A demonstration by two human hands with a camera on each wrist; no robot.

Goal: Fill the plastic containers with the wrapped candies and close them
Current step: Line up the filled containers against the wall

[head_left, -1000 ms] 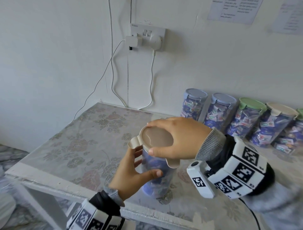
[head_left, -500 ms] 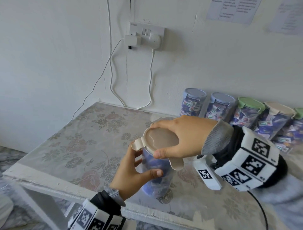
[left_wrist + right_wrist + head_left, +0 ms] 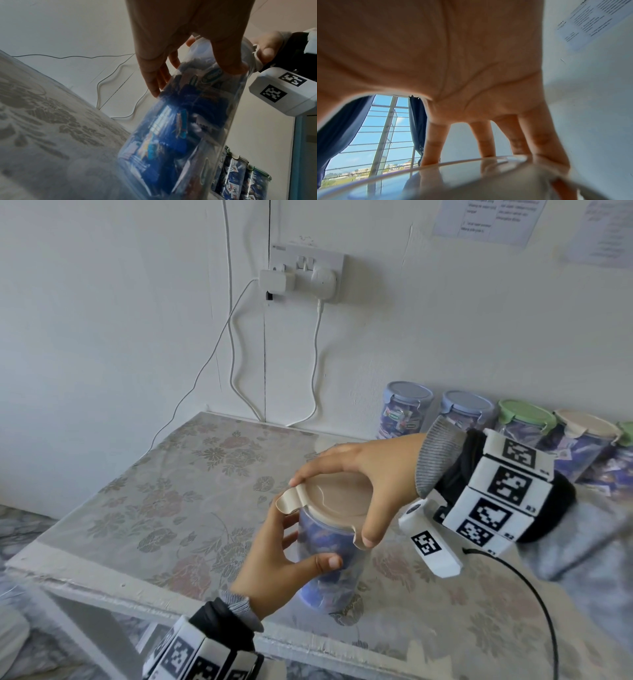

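A clear plastic container (image 3: 325, 563) full of blue wrapped candies (image 3: 164, 129) stands near the table's front edge. My left hand (image 3: 284, 559) grips its side, thumb in front and fingers behind. A beige lid (image 3: 339, 501) with side flaps sits on its top. My right hand (image 3: 359, 474) reaches over the lid from the right and holds its rim, with the thumb (image 3: 370, 529) on the near flap and the fingers (image 3: 484, 140) on the far edge. In the left wrist view my left hand (image 3: 180, 54) is wrapped round the container (image 3: 180, 128).
Several closed containers of candies (image 3: 513, 426) stand in a row against the wall at the back right. The table (image 3: 154, 491) has a floral cover; its front edge lies just before the container. Cables (image 3: 239, 354) hang from a wall socket (image 3: 305, 272).
The container and both hands have shifted slightly right. The right thumb has slid down onto the lid's near flap. Both grips stay the same.
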